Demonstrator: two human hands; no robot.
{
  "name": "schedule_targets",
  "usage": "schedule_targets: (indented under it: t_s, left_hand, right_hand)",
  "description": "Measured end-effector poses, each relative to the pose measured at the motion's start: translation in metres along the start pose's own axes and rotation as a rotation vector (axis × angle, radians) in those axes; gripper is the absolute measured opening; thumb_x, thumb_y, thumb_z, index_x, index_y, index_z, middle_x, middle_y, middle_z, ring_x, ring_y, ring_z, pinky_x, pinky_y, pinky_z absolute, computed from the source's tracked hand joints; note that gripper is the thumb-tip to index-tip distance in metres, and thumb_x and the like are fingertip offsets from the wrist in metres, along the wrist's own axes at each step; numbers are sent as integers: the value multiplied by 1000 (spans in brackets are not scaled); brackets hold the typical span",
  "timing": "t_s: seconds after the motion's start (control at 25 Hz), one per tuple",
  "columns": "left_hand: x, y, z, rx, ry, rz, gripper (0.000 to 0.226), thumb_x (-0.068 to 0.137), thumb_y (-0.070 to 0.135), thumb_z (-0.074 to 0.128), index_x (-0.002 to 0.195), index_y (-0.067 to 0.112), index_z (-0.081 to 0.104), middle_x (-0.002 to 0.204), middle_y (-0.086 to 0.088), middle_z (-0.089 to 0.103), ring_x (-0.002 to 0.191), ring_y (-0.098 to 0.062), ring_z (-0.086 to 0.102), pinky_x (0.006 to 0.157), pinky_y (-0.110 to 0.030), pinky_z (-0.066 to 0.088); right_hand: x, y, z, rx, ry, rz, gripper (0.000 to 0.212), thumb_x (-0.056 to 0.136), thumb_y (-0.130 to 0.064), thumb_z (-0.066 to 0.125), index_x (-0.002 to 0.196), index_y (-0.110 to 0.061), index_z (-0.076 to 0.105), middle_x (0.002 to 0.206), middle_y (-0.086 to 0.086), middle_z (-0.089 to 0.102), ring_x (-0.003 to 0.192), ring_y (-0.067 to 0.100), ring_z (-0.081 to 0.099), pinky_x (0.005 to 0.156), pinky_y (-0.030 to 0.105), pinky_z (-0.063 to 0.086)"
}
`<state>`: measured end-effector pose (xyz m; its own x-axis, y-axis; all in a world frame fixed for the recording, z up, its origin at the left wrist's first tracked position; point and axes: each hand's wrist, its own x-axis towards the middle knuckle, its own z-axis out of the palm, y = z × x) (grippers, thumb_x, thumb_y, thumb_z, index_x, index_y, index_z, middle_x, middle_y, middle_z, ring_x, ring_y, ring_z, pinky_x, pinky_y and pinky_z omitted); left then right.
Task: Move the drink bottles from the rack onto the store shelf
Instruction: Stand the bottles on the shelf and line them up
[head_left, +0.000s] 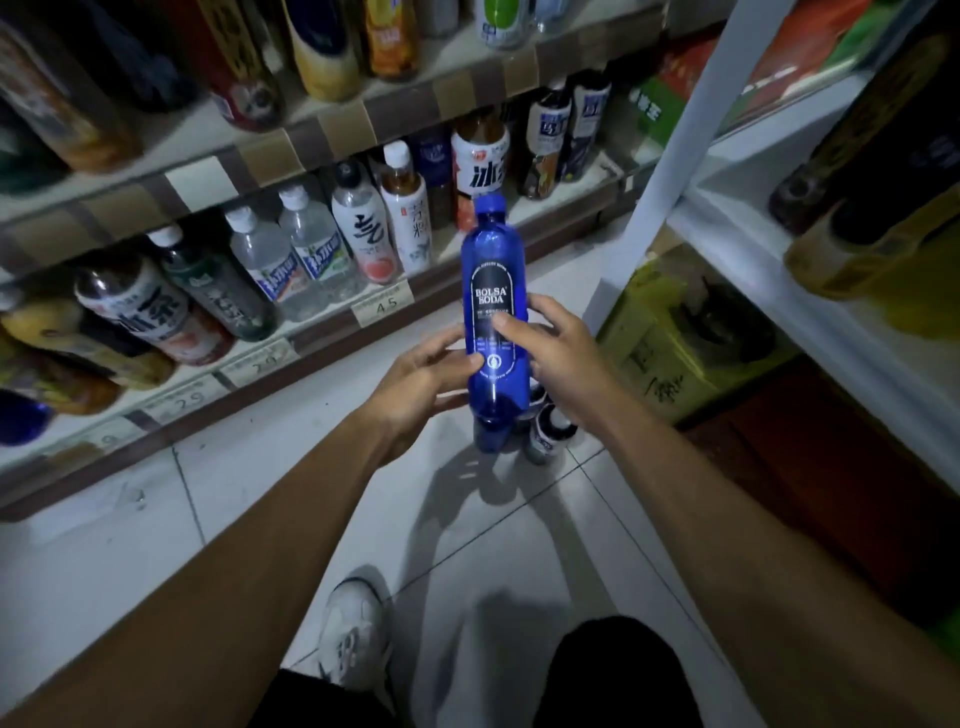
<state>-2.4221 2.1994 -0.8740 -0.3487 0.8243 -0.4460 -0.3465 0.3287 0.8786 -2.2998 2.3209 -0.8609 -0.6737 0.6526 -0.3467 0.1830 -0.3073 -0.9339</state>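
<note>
A tall blue soda bottle (492, 270) with a black label stands upright in mid-air over the aisle floor. My left hand (423, 379) grips its lower left side. My right hand (550, 343) holds its right side, with the thumb across the label. On the floor just beneath it stand a second blue bottle (491, 434) and a dark bottle with a white label (550, 434). The store shelf (332, 332) runs along the left, its lower tier lined with several drink bottles and price tags. A white rack (727, 171) stands at the right.
An upper shelf tier (291, 130) carries more bottles overhead. Dark and yellow bottles (872, 208) lie on the white rack. A green-yellow carton (670, 343) sits under the rack on the floor. My white shoe (353, 634) rests on the pale tiles below.
</note>
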Motion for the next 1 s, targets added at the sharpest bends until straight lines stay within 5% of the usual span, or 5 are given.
schedule_targets:
  t_s: [0.16, 0.44, 0.68, 0.88, 1.0]
  left_hand:
    - [-55, 66, 11, 8, 14, -72, 45, 90, 9, 61, 131, 26, 56, 113, -6, 71, 97, -18, 69, 77, -26, 53]
    - [-159, 261, 48, 25, 35, -51, 52, 88, 10, 65, 136, 21, 52, 113, -2, 71, 99, -16, 69, 75, -26, 54]
    - [-239, 445, 70, 103, 17, 126, 52, 90, 8, 63, 139, 16, 49, 128, -10, 61, 104, -19, 66, 79, -30, 58]
    - [-288, 584, 80, 178, 52, 351, 52, 90, 6, 63, 139, 12, 48, 116, -12, 65, 94, -16, 67, 82, -36, 58]
    - [-315, 652, 70, 303, 61, 524, 53, 90, 19, 66, 140, 15, 48, 123, -12, 64, 99, -17, 64, 85, -39, 54]
  right_hand:
    - [-50, -65, 21, 27, 30, 102, 43, 92, -21, 67, 133, -17, 56, 108, 8, 73, 86, 12, 73, 66, 19, 55]
    - [-134, -268, 44, -19, 48, 83, 40, 87, -16, 73, 125, -18, 62, 98, 5, 74, 90, 22, 72, 73, 30, 59]
    - [-194, -471, 62, -61, -29, -39, 45, 84, -12, 76, 127, -14, 61, 101, 2, 72, 93, 22, 71, 73, 30, 61]
    - [-216, -612, 95, -198, 29, -287, 40, 79, -17, 81, 114, -19, 63, 92, -5, 72, 77, 5, 69, 72, 22, 57]
    - [-223, -686, 117, -239, 66, -386, 41, 75, -25, 84, 112, -22, 66, 93, -3, 73, 80, 9, 72, 75, 30, 60]
